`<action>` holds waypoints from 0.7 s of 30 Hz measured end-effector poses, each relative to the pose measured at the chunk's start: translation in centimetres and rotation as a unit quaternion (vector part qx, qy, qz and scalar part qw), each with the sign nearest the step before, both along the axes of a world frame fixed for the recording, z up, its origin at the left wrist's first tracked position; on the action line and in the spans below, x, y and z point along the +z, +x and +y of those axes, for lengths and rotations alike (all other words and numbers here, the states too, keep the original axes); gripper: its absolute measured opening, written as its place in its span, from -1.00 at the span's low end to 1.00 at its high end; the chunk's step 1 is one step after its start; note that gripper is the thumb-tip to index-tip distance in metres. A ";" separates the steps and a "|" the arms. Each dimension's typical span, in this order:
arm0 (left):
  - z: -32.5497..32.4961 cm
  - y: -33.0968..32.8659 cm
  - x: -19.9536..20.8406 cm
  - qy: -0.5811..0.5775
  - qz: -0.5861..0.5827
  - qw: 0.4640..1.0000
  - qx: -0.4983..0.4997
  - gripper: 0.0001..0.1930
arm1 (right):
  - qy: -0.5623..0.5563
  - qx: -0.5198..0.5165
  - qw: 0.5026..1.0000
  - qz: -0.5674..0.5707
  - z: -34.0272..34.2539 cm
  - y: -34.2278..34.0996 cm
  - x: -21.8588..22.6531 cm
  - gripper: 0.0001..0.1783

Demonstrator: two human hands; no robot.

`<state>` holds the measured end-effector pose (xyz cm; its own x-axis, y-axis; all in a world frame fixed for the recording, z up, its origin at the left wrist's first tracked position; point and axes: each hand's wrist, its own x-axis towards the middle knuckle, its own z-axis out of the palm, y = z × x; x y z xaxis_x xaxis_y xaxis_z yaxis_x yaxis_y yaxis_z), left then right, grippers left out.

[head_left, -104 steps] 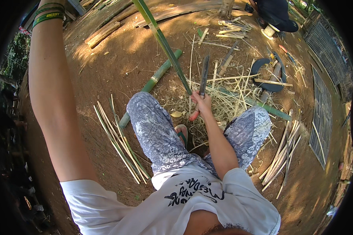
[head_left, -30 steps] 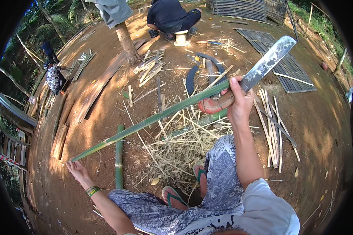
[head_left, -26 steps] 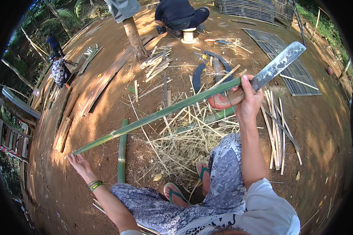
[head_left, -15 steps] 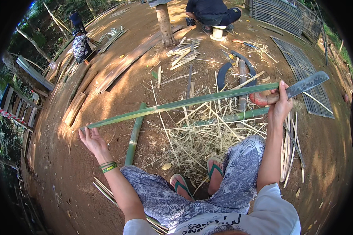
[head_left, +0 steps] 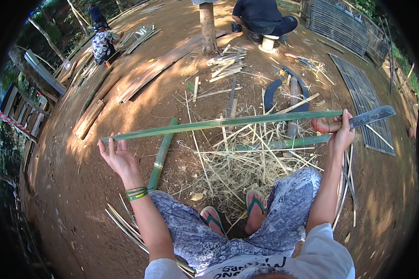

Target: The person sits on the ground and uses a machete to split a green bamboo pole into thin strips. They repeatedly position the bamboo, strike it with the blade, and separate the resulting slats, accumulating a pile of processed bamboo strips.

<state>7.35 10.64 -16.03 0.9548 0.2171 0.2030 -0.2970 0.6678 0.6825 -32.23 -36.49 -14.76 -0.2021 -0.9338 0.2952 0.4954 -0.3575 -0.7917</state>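
Observation:
A long split green bamboo strip [head_left: 219, 123] stretches across in front of me, almost level. My left hand [head_left: 118, 157] is closed in a pinch on its left end, the other fingers loosely raised. At the right end, my right hand [head_left: 342, 136] grips the strip together with a machete, whose dark blade [head_left: 372, 116] points out to the right. The machete's reddish curved handle [head_left: 325, 125] shows partly beside the palm. Below the strip, a pile of pale bamboo shavings [head_left: 242, 165] lies before my feet, with a green bamboo pole [head_left: 284, 143] across it.
A short green bamboo pole [head_left: 163, 156] lies left of the shavings. Farther off are a dark curved tyre piece [head_left: 271, 95], split bamboo pieces [head_left: 228, 65], a tree trunk [head_left: 208, 29] and logs [head_left: 89, 120]. One person [head_left: 260, 16] crouches on a spool-shaped seat; others are at far left.
The view has tilted a little, so the strip now looks more level. My left hand appears higher and my right hand lower in the picture; both keep their hold.

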 end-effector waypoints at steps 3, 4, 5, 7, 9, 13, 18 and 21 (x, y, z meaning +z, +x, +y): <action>-0.3 -0.5 0.5 0.000 0.004 1.000 0.002 -0.39 | -0.006 -0.006 1.000 0.014 -0.3 0.1 -0.1 -0.84; -0.3 -0.5 0.5 0.005 0.003 1.000 0.003 -0.39 | -0.008 -0.006 1.000 0.014 -0.3 0.1 -0.2 -0.84; -0.2 -0.4 0.5 0.010 0.003 1.000 0.004 -0.39 | -0.010 -0.006 1.000 0.014 -0.4 0.0 -0.2 -0.84; -0.1 -0.2 0.4 0.013 0.001 1.000 0.006 -0.40 | -0.013 -0.011 1.000 0.002 -0.2 0.1 -0.1 -0.84; 0.0 -0.1 0.3 0.008 -0.002 1.000 0.007 -0.41 | -0.019 -0.019 1.000 -0.005 0.0 0.2 0.0 -0.83; 0.0 0.1 0.1 0.013 0.002 1.000 0.019 -0.41 | -0.034 -0.040 0.999 -0.006 0.4 0.3 0.2 -0.81; 0.9 0.9 -0.7 0.029 0.021 0.999 0.016 -0.43 | -0.037 -0.032 0.999 -0.015 1.2 0.7 0.7 -0.80; 1.7 1.8 -1.5 0.061 0.030 0.997 0.021 -0.47 | -0.036 -0.014 0.999 -0.009 1.5 0.8 0.7 -0.80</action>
<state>9.18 12.34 -17.53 0.9566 0.2348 0.1727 -0.2790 0.5658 0.7759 -31.45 -35.02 -14.02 -0.2343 -0.9041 0.3573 0.4972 -0.4273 -0.7551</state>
